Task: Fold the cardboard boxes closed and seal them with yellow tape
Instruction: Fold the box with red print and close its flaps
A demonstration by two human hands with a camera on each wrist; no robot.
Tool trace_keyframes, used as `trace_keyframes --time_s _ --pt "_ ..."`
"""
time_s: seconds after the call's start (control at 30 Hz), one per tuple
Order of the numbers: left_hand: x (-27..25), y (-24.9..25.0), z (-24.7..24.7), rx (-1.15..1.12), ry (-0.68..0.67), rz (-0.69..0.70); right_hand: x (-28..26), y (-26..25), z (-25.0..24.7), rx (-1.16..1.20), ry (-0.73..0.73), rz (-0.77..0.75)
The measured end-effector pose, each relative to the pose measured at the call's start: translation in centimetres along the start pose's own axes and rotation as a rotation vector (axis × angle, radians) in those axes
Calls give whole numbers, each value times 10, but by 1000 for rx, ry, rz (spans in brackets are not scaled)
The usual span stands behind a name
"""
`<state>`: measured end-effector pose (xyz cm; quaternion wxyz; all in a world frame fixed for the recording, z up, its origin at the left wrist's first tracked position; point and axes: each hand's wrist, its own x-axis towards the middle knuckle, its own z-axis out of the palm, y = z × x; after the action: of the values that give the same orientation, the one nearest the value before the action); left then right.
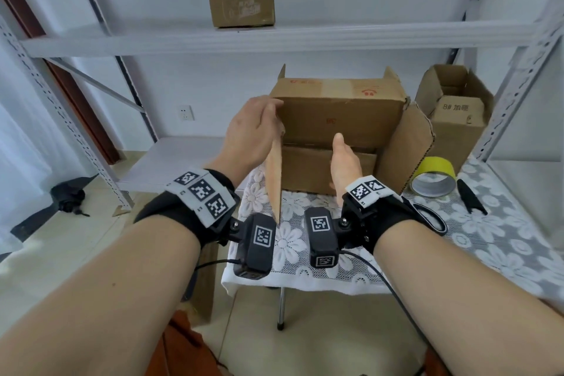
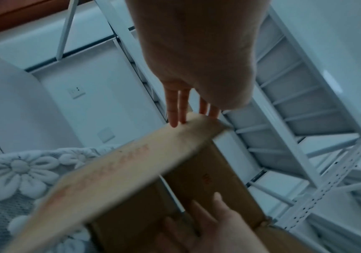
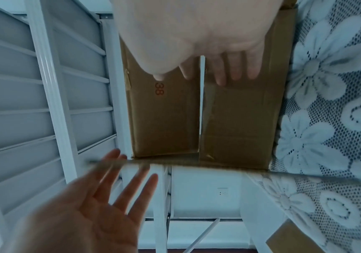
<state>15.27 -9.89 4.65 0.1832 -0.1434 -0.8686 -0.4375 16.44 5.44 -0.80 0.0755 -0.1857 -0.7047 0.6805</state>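
While your right hand (image 1: pixel 344 162) lies flat with straight fingers on the two folded-in flaps of the box (image 1: pixel 338 119) in front of you, your left hand (image 1: pixel 248 131) meets the upright side flap (image 1: pixel 274 174) with straight, relaxed fingers at its far edge. Just right of your right hand, past the other raised flap, the yellow tape roll (image 1: pixel 433 175) sits on the lace tablecloth (image 1: pixel 500 241).

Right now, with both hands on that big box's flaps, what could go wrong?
The two folded flaps could spring open if the right hand lifts. The side flap under the left hand is not yet folded over. The yellow tape roll lies aside, so fetching it means letting go.
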Motion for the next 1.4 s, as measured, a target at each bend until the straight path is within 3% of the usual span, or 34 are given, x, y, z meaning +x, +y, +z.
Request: trace_keyframes --time_s 0.1,0.33,0.43,0.57,0.73,0.83,0.93,1.03,1.17,1.3,1.4 --pt "3 -9 6 39 -40 82 2 0 -2 -25 -10 7" --pt "16 -14 24 533 -138 135 1 -2 -8 -112 -48 -57" --pt "19 -12 29 512 -136 106 -2 -13 -9 -206 -55 -144" --pt "22 -4 34 503 -83 49 -12 -45 -18 -472 -13 -392" --pt "23 -1 44 517 -44 6 -30 -85 -44 -904 194 -699" --pt "23 0 48 490 -5 -26 -34 -90 -59 -1105 325 -684" --pt "22 1 51 417 42 -78 -35 -89 -73 -1214 328 -564" --pt "21 3 54 324 65 -145 -32 -88 -82 -1138 234 -469" --pt "20 4 55 246 55 -187 -25 -84 -80 -705 87 -450" --pt "20 5 52 231 58 -198 -12 -70 -74 -554 163 -507" --pt "19 1 51 172 60 -192 5 -56 -75 -563 238 -421"
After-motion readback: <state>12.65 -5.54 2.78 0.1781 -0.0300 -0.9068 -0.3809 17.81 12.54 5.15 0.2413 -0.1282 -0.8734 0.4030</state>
